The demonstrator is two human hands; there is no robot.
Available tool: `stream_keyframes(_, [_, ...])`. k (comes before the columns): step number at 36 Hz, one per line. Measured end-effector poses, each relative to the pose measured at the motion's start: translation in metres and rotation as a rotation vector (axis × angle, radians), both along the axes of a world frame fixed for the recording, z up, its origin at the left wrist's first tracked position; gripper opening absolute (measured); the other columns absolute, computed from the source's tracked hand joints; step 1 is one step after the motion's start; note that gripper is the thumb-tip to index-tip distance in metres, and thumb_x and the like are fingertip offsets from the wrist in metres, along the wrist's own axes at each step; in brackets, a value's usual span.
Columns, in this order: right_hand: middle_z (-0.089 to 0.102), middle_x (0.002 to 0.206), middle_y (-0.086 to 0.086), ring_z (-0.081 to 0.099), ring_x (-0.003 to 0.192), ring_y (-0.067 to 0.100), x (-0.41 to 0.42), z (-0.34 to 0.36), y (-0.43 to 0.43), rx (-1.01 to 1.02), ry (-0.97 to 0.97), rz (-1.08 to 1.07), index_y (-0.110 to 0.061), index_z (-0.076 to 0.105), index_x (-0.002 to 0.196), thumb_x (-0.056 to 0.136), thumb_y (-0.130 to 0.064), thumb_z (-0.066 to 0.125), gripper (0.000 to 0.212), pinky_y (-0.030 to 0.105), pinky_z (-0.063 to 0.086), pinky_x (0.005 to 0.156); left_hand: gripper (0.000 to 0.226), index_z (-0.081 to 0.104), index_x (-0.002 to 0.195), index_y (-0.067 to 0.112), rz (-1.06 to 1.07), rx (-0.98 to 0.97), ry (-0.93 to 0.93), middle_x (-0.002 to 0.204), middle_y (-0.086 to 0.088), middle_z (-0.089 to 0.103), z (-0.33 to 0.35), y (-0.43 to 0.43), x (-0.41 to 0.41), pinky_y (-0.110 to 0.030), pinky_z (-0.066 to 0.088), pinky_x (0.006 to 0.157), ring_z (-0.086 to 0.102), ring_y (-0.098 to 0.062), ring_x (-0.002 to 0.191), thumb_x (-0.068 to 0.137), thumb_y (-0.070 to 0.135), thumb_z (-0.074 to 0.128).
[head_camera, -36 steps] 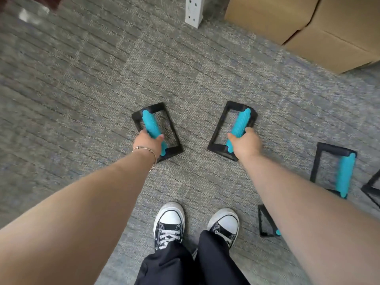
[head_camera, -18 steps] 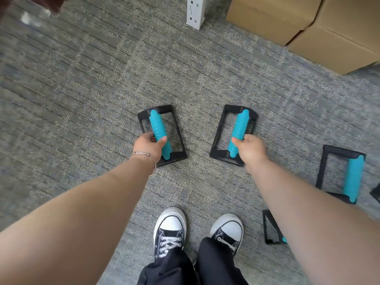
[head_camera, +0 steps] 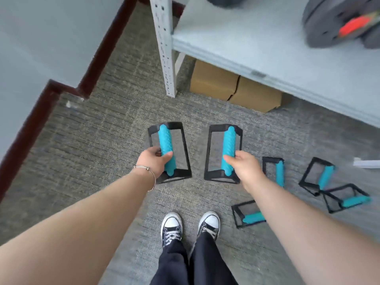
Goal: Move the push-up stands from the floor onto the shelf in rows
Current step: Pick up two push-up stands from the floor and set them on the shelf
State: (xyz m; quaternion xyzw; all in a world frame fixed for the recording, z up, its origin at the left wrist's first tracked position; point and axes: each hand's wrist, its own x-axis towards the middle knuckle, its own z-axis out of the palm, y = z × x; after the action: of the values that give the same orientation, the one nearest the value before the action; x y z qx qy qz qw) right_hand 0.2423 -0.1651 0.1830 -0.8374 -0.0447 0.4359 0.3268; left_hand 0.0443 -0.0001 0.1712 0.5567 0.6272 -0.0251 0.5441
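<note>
Teal ribbed grips fill both our palms: our left hand (head_camera: 155, 161) curls around the near part of the grip of the left push-up stand (head_camera: 169, 151), fingers and thumb closed about it, just left of frame centre. Our right hand (head_camera: 242, 164) wraps the near end of the grip of the right push-up stand (head_camera: 225, 153) in the same way, just right of centre. Each black frame reaches away from its hand toward the top of the frame. Whether the two stands touch the grey carpet (head_camera: 92, 140) we cannot tell. Four more push-up stands (head_camera: 275, 171) lie on the carpet at the right, below the grey metal shelf (head_camera: 257, 48) that crosses the upper right, with weight plates (head_camera: 337, 21) on it.
</note>
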Motion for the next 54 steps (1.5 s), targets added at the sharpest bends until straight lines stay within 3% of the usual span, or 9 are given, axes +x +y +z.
stream_keyframes(5, [0.070,0.087,0.003,0.062,0.075,0.015,0.007,0.136,-0.008,0.066,0.024,-0.036,-0.019,0.065,0.082,0.083,-0.021,0.072,0.006,0.028,0.044,0.065,0.044,0.061,0.122,0.013,-0.043,-0.066,-0.103,0.102,-0.004,0.070,0.136,0.001,0.015,-0.032,0.059,0.069,0.068,-0.019,0.081,0.084,0.033,0.070])
stream_keyframes(8, [0.071,0.092,-0.002,0.066,0.085,0.014,0.011,0.212,-0.014,0.106,0.030,-0.024,-0.023,0.066,0.087,0.083,-0.022,0.071,0.006,0.032,0.051,0.075,0.041,0.061,0.121,0.013,-0.098,-0.069,-0.147,0.097,-0.001,0.071,0.215,-0.005,0.022,-0.022,0.055,0.054,0.067,-0.011,0.071,0.085,0.031,0.069])
stream_keyframes(16, [0.071,0.098,0.017,0.068,0.092,0.032,0.026,0.370,-0.020,0.186,-0.065,0.016,-0.002,0.066,0.103,0.084,-0.009,0.067,0.020,0.042,0.051,0.087,0.040,0.060,0.121,0.009,-0.193,-0.099,-0.295,0.092,-0.003,0.069,0.388,-0.002,0.047,-0.026,0.056,0.051,0.070,-0.015,0.073,0.085,0.022,0.071])
stream_keyframes(19, [0.070,0.084,0.017,0.067,0.073,0.027,0.040,0.422,-0.019,0.201,-0.134,0.034,0.001,0.067,0.098,0.082,-0.004,0.063,0.017,0.034,0.053,0.070,0.041,0.060,0.121,0.008,-0.269,-0.050,-0.332,0.098,-0.011,0.069,0.437,0.006,0.056,-0.037,0.059,0.061,0.070,-0.026,0.083,0.084,0.023,0.071])
stream_keyframes(23, [0.070,0.082,0.014,0.064,0.072,0.024,0.062,0.483,-0.022,0.201,-0.223,0.070,-0.005,0.070,0.088,0.076,-0.017,0.069,0.017,0.031,0.048,0.064,0.026,0.065,0.107,0.014,-0.366,0.066,-0.325,0.094,-0.012,0.069,0.496,0.015,0.071,-0.044,0.061,0.065,0.070,-0.030,0.082,0.085,0.025,0.068])
stream_keyframes(29, [0.065,0.056,-0.004,0.059,0.050,0.010,0.087,0.563,-0.024,0.181,-0.382,0.106,-0.017,0.069,0.067,0.055,-0.048,0.083,0.036,0.024,0.041,0.044,0.052,0.064,0.110,0.016,-0.528,0.247,-0.242,0.092,-0.006,0.072,0.569,0.026,0.096,-0.037,0.061,0.071,0.070,-0.024,0.083,0.073,0.052,0.074])
stream_keyframes(32, [0.069,0.064,-0.004,0.060,0.046,0.001,0.100,0.599,-0.024,0.139,-0.465,0.184,-0.022,0.072,0.072,0.051,-0.058,0.081,0.043,0.015,0.038,0.038,0.054,0.065,0.108,0.019,-0.629,0.371,-0.200,0.087,-0.003,0.071,0.599,0.033,0.108,-0.029,0.055,0.056,0.068,-0.019,0.074,0.069,0.055,0.075])
stream_keyframes(43, [0.065,0.095,-0.009,0.062,0.086,0.012,0.184,0.726,-0.013,-0.052,-0.737,0.497,-0.028,0.067,0.097,0.060,-0.050,0.080,0.045,0.033,0.053,0.081,0.040,0.069,0.100,0.031,-1.010,0.817,-0.102,0.086,0.007,0.067,0.701,0.073,0.179,-0.025,0.047,0.062,0.061,-0.011,0.077,0.067,0.053,0.071])
stream_keyframes(54, [0.069,0.088,-0.016,0.063,0.082,0.001,0.307,0.783,0.016,0.009,-0.850,0.711,-0.034,0.069,0.088,0.064,-0.045,0.081,0.030,0.021,0.046,0.069,0.040,0.064,0.112,0.038,-1.101,0.918,-0.077,0.092,0.024,0.064,0.765,0.121,0.284,-0.017,0.041,0.071,0.060,0.000,0.084,0.073,0.043,0.073])
